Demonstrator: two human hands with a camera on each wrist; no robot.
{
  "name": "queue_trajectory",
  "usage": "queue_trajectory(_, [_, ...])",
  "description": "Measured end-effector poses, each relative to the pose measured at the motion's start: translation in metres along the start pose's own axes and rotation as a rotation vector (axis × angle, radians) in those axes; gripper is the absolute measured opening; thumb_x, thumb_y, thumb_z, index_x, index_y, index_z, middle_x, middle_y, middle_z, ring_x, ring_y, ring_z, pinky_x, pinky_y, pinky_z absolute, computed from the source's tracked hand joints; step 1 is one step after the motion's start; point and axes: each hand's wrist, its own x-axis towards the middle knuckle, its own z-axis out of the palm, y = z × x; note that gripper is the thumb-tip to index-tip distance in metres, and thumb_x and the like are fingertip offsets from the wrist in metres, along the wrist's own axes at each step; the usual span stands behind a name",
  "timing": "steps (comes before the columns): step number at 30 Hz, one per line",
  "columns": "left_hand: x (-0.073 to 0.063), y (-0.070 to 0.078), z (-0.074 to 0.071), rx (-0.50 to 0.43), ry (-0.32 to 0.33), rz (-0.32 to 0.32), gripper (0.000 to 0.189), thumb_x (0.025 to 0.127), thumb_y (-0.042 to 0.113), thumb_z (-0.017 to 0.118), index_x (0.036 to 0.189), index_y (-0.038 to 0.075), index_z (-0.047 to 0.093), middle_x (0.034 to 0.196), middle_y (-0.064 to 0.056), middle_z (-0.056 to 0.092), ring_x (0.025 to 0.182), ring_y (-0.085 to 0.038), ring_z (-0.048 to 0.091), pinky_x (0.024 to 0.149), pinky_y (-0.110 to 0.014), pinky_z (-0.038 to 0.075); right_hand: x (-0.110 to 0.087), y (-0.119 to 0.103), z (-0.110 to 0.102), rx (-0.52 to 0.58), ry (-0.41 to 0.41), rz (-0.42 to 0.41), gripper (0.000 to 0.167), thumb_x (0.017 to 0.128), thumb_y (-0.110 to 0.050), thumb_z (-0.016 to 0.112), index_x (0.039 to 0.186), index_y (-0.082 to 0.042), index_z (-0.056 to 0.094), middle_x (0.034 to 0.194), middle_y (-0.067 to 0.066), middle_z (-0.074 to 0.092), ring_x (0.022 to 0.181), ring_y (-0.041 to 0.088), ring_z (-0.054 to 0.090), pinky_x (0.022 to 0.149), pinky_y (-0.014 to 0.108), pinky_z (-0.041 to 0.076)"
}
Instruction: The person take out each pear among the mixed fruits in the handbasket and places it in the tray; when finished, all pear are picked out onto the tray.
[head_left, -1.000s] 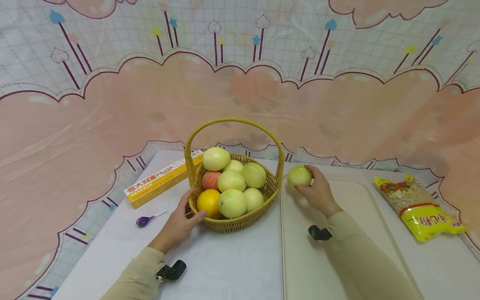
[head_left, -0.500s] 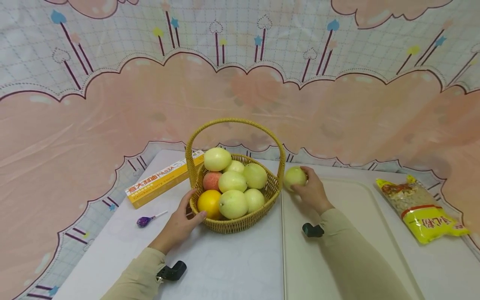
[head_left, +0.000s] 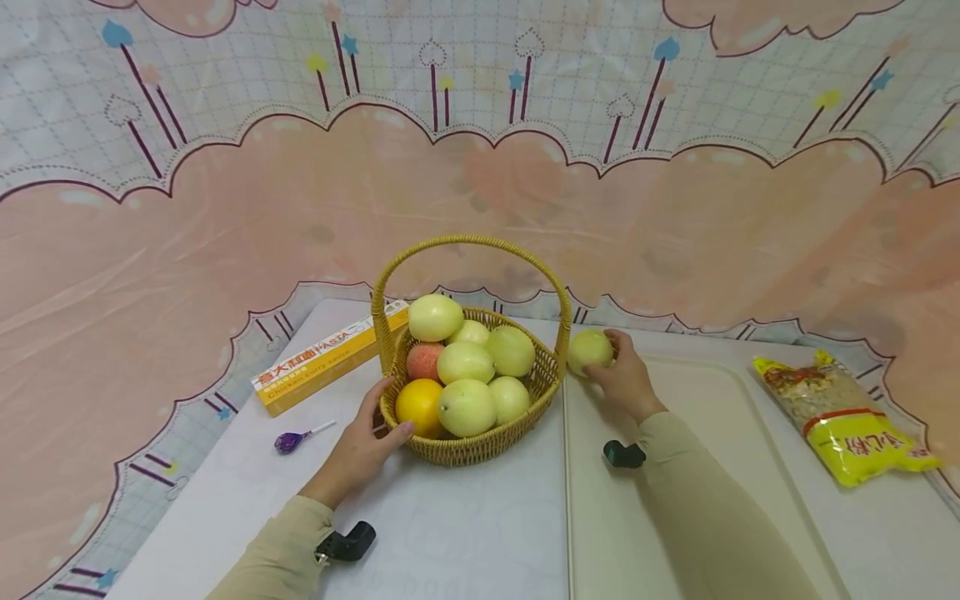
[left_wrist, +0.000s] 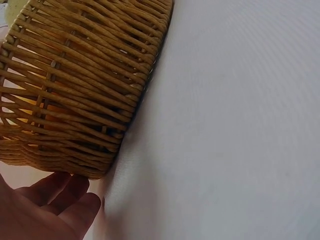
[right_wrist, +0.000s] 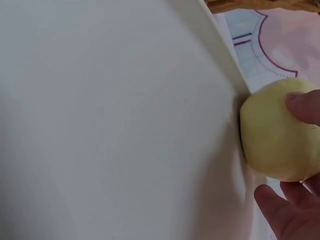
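Observation:
In the head view my right hand (head_left: 624, 377) holds a small pale green melon (head_left: 590, 352) at the far left corner of the beige tray (head_left: 667, 500). The right wrist view has the thumb on one side of this melon (right_wrist: 275, 132) and the fingers on the other. A wicker basket (head_left: 468, 451) with a tall handle stands left of the tray. It holds several similar melons (head_left: 465, 408), an orange (head_left: 419, 407) and a reddish fruit (head_left: 423, 362). My left hand (head_left: 360, 450) grips the basket's left end, thumb at the rim. Its fingertips meet the wicker wall (left_wrist: 75, 95) in the left wrist view.
Behind the basket's left side lies a yellow and white pasta box (head_left: 322, 367). A purple lollipop (head_left: 288, 442) rests left of my left hand. On the far right is a yellow food packet (head_left: 843, 421). A patterned cloth (head_left: 480, 192) hangs behind the table.
My right hand has moved slightly left with the melon, nearer the basket, and then stayed almost still. My left hand has kept its place on the basket.

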Motion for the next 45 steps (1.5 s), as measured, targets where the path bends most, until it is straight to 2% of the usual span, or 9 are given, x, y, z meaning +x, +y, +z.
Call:
queue_trajectory(5, [0.001,-0.001,0.002,-0.009,-0.001,-0.001,0.082,0.098,0.045,0.062,0.16,0.025,0.013,0.161,-0.024,0.022,0.138,-0.044,0.038,0.113,-0.057,0.031,-0.003,0.004,-0.001,0.004,0.004,-0.008,0.084,0.089,-0.017,0.073,0.154,0.001,0.022,0.152,0.033,0.033,0.137,0.047,0.037,0.113,0.055,0.031])
queue_trajectory(10, [0.001,-0.001,0.002,-0.01,-0.003,-0.002,0.082,0.098,0.045,0.062,0.16,0.025,0.013,0.161,-0.024,0.021,0.138,-0.044,0.038,0.113,-0.057,0.031,-0.01,0.002,-0.011,-0.004,-0.017,-0.028,0.088,0.092,-0.022,0.072,0.157,0.0,0.017,0.156,0.028,0.029,0.139,0.044,0.035,0.113,0.056,0.033])
queue_trajectory(17, [0.0,0.001,0.001,-0.016,-0.003,0.005,0.081,0.098,0.044,0.062,0.16,0.025,0.012,0.161,-0.023,0.022,0.138,-0.043,0.038,0.113,-0.057,0.031,-0.028,-0.017,-0.027,-0.066,-0.036,-0.151,0.083,0.093,-0.023,0.073,0.154,0.003,0.024,0.156,0.026,0.031,0.139,0.044,0.036,0.107,0.058,0.039])
queue_trajectory(25, [0.001,0.003,-0.001,-0.017,-0.01,0.006,0.083,0.098,0.046,0.062,0.16,0.026,0.012,0.161,-0.024,0.023,0.138,-0.043,0.038,0.113,-0.057,0.031,-0.063,-0.046,-0.029,-0.083,-0.051,-0.294,0.082,0.088,-0.02,0.079,0.151,0.001,0.032,0.153,0.021,0.038,0.135,0.039,0.042,0.102,0.054,0.046])
queue_trajectory(31, [0.001,0.005,-0.001,-0.013,-0.007,0.008,0.082,0.098,0.045,0.062,0.16,0.026,0.012,0.161,-0.023,0.022,0.139,-0.043,0.037,0.113,-0.056,0.032,-0.089,-0.064,-0.02,-0.076,-0.052,-0.461,0.079,0.081,-0.012,0.085,0.145,0.004,0.042,0.145,0.02,0.048,0.129,0.036,0.05,0.097,0.05,0.051])
queue_trajectory(35, [0.001,0.004,-0.001,-0.014,-0.004,0.006,0.081,0.098,0.043,0.063,0.16,0.026,0.013,0.16,-0.025,0.024,0.139,-0.043,0.038,0.113,-0.056,0.032,-0.1,-0.073,-0.01,-0.097,-0.056,-0.603,0.079,0.077,-0.011,0.088,0.141,0.006,0.045,0.14,0.021,0.052,0.127,0.036,0.052,0.093,0.051,0.053])
queue_trajectory(38, [0.001,0.003,-0.001,-0.005,-0.004,0.003,0.081,0.098,0.044,0.062,0.159,0.026,0.012,0.16,-0.025,0.024,0.138,-0.044,0.039,0.113,-0.057,0.031,-0.104,-0.078,0.0,-0.101,-0.066,-0.672,0.079,0.076,-0.011,0.088,0.14,0.005,0.045,0.14,0.021,0.052,0.126,0.037,0.052,0.091,0.052,0.054])
queue_trajectory(41, [0.0,0.002,0.0,0.003,-0.002,-0.001,0.081,0.098,0.044,0.062,0.16,0.026,0.012,0.16,-0.026,0.023,0.138,-0.045,0.038,0.113,-0.058,0.03,-0.104,-0.082,0.01,-0.101,-0.083,-0.68,0.077,0.077,-0.011,0.087,0.14,0.004,0.046,0.14,0.02,0.053,0.126,0.036,0.052,0.091,0.051,0.054])
queue_trajectory(45, [-0.001,0.001,0.0,0.004,-0.002,-0.008,0.081,0.098,0.044,0.061,0.16,0.025,0.012,0.16,-0.026,0.022,0.138,-0.045,0.037,0.114,-0.058,0.029,-0.103,-0.089,0.024,-0.085,-0.124,-0.651,0.074,0.079,-0.012,0.086,0.139,0.006,0.048,0.139,0.021,0.053,0.127,0.035,0.051,0.094,0.05,0.052])
